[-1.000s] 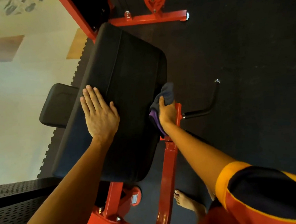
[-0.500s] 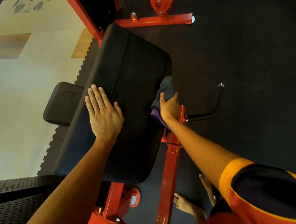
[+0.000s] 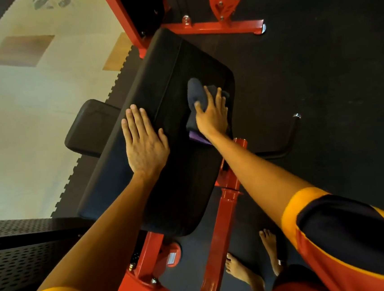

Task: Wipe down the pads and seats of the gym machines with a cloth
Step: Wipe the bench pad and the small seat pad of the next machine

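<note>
A large black pad of a red-framed gym machine slopes away below me. My left hand rests flat on its left half, fingers straight and together. My right hand presses a dark grey cloth with a purple underside onto the pad's top surface near the right edge, fingers spread over it. A smaller black pad sticks out beyond the big pad's left side.
The red frame post runs under the pad's right side, with a black curved handle to its right. A perforated black panel is at lower left. My bare feet stand on dark rubber flooring. Another red frame base lies beyond.
My right hand has carried the cloth from the pad's right side edge up onto its top surface and further forward. The left hand has stayed flat in the same spot.
</note>
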